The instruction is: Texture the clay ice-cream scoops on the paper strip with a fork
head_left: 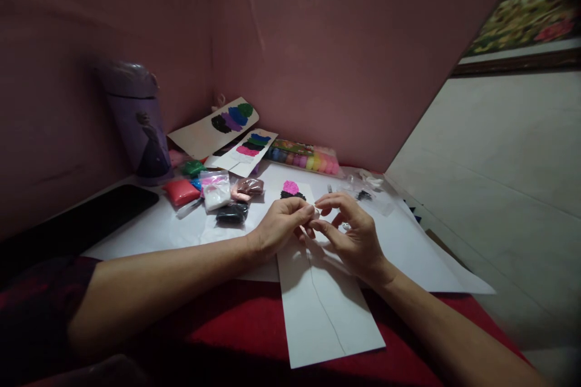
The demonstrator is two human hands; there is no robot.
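Observation:
My left hand (290, 221) pinches a small lump of white modelling clay (316, 213) between thumb and fingers. From the other side my right hand (351, 233) meets it, thumb and index fingertips at the lump's edges and the other fingers curled loosely. Both hands hover over a long white card (329, 314) with a thin pencil line running down it. At the card's far end sit a bumpy pink clay patch (291, 187) and a black clay patch (293, 195), partly hidden by my left hand. A small white bit (346, 226) shows behind my right fingers.
Bagged clay lies at left: a red pack (181, 192), white pack (216, 192), black pack (232, 213) and brown pack (250, 186). Behind are two decorated cards (247, 151), a tray of coloured clay (304, 157) and a purple bin (140, 127). Red cloth (227, 320) covers the near edge.

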